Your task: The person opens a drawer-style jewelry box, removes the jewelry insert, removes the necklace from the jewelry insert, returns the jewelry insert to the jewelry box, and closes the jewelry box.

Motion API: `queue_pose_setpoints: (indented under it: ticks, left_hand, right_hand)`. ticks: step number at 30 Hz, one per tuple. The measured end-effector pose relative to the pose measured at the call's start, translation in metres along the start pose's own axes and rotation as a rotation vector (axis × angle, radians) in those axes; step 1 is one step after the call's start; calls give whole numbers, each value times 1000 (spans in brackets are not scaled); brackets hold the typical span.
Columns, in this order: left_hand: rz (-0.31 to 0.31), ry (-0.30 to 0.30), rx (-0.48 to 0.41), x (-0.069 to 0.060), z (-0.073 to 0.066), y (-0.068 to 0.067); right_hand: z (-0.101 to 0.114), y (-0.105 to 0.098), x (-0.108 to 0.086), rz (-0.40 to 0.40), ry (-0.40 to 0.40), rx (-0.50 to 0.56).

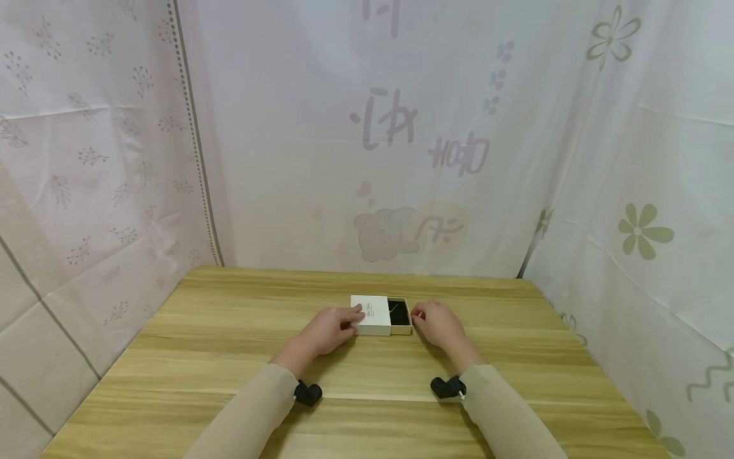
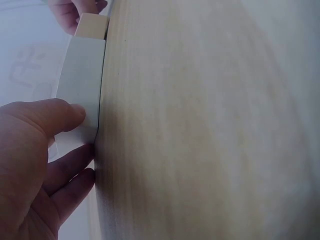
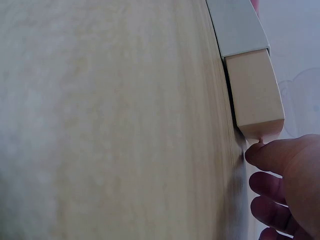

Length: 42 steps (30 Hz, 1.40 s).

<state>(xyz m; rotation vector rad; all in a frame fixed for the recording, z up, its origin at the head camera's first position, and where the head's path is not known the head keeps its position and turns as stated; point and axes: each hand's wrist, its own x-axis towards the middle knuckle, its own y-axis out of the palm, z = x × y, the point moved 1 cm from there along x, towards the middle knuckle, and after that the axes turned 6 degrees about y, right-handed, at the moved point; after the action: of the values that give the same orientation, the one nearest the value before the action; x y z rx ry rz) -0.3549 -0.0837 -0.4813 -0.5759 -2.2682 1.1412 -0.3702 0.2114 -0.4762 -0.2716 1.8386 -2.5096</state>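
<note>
A small white drawer box [image 1: 369, 315] with dark lettering lies on the table, its sleeve to the left. From the sleeve's right end a tan inner tray [image 3: 254, 87] sticks out partway. The tray has a black lining [image 1: 398, 313], with a thin pale line like a cord or chain on it. My left hand [image 1: 328, 329] grips the sleeve's left end, thumb [image 2: 62, 115] on the near side and fingers over the top and the end. At the tray's right end my right hand [image 1: 440, 324] pinches what looks like a small pull tab [image 3: 261, 141]; the fingertips partly hide it.
The wood-grain table [image 1: 367, 421] spreads around the box on all sides. Pale printed curtains [image 1: 287, 159] hang behind it and along both sides. A small black camera is strapped at each wrist, by the beige sleeves [image 1: 252, 408].
</note>
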Motion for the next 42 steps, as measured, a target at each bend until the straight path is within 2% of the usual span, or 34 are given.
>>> queue_pose_setpoints:
  ticks: [28, 42]
  left_hand:
    - [0, -12, 1, 1, 4, 3]
    - [8, -32, -12, 1, 2, 3]
  right_hand:
    - [-3, -10, -6, 20, 37, -8]
    - [-9, -9, -5, 3, 36, -13]
